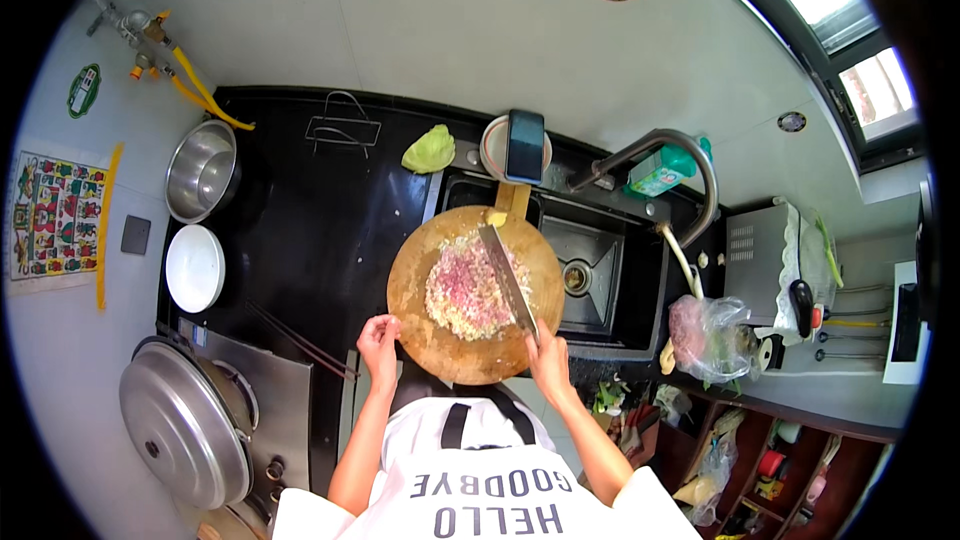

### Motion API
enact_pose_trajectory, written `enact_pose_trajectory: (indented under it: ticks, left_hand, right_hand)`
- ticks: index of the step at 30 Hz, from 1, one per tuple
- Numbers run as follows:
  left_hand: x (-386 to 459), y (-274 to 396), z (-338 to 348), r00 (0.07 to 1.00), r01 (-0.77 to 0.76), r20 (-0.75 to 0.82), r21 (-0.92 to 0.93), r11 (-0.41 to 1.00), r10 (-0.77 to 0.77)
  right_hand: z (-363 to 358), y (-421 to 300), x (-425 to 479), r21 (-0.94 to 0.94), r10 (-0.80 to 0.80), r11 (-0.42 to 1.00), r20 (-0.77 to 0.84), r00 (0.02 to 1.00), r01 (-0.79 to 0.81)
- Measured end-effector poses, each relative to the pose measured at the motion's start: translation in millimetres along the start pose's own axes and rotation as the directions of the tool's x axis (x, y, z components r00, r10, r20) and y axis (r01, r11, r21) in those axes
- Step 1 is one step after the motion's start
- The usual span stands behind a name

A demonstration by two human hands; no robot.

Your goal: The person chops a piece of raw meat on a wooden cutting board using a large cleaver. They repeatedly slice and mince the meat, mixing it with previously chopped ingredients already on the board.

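Observation:
My right hand (549, 360) is closed around the handle of a cleaver (507, 277), whose blade lies across the right part of a heap of minced meat (461, 289). Pale chopped bits are mixed in around the pink meat. The heap rests on a round wooden chopping board (412, 255), which overlaps the left part of the sink. At the board's lower left edge is my left hand (379, 345), fingers curled, thumb and fingertips near the rim; whether it touches the board is unclear. A small yellow piece (496, 218) lies near the board's far edge.
Behind the board, a phone (525, 146) leans on a bowl (493, 150) beside a cabbage leaf (430, 150). The sink (600, 277) and curved faucet (709, 187) are to the right. Leftward are chopsticks (300, 337), a white bowl (195, 268), a steel basin (201, 172) and a lidded pan (184, 424).

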State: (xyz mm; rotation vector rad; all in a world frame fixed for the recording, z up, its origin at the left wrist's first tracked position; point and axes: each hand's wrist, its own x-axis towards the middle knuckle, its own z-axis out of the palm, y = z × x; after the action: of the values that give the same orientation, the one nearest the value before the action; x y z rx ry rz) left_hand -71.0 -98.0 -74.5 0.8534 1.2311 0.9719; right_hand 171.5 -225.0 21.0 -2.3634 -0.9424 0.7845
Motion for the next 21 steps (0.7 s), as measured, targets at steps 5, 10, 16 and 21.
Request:
enact_pose_trajectory:
  ticks: [5,10,16,21]
  left_hand:
    - [-2.3,3.2,3.1,0.999,0.030,-0.025,0.034,0.999,-0.029]
    - [3.5,7.6,6.4,1.000,0.003,0.011,-0.018,1.000,-0.003]
    - [-2.4,11.7,9.8,0.999,0.021,-0.026,0.032,0.999,-0.020]
    - [-5.3,10.8,12.2,1.000,0.023,-0.004,0.043,0.999,-0.023]
  right_hand:
    - [5.3,7.5,16.7,-0.029,-0.106,0.994,-0.006,0.994,0.105]
    - [6.2,3.1,16.7,-0.048,-0.066,0.996,0.048,0.997,0.068]
    - [10.3,1.0,6.9,0.001,-0.032,1.000,-0.020,0.999,0.032]
    - [8.9,1.7,2.9,-0.027,-0.056,0.998,-0.006,0.998,0.056]
